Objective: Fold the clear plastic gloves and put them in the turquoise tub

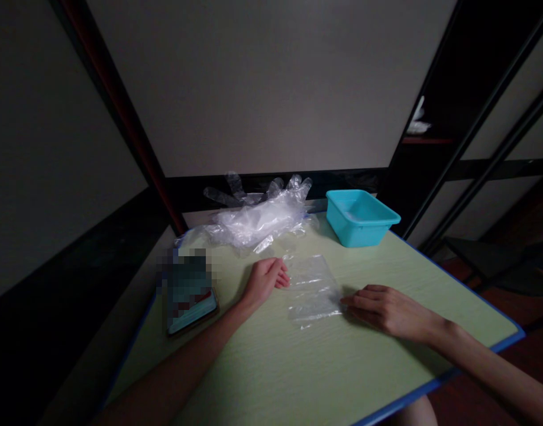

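A thin, clear plastic piece (314,290), roughly rectangular and wrinkled, lies flat on the table between my hands. My left hand (268,278) rests at its upper left edge with the fingers curled in and closed on the film there. At the right edge, the fingers of my right hand (382,307) are pressed together on the plastic, back of the hand upward. Behind my left hand spreads a loose heap of clear disposable plastic gloves (258,222), some glove fingers sticking up against the wall.
A turquoise plastic basin (364,228) stands at the back right of the pale green table (262,367), which has a blue edge. To the left lies a box-like object (194,316), partly blurred out. A dark stool or chair (497,266) is beyond the right edge.
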{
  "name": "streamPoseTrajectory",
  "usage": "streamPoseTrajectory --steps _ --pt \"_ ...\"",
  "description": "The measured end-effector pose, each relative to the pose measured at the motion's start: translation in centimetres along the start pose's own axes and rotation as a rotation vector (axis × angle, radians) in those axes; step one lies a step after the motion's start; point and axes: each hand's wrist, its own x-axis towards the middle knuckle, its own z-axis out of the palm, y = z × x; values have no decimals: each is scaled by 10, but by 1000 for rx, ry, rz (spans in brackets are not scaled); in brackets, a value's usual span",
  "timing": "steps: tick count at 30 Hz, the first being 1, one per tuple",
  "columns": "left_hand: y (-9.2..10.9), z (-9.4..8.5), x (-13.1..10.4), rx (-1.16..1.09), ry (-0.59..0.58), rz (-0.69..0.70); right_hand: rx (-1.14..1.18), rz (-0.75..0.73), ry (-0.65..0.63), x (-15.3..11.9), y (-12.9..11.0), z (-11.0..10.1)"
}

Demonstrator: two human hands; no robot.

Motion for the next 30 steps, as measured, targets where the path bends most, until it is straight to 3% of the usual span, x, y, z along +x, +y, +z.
streamPoseTrajectory --steps 18,23,30 --pt "-3 -1 1 6 -6 2 11 19 76 -10 -4 13" --pt "-4 -1 2 8 -10 -1 136 89 83 -7 -5 12" --pt "-1 -1 0 22 0 -7 6 -22 141 4 5 17"
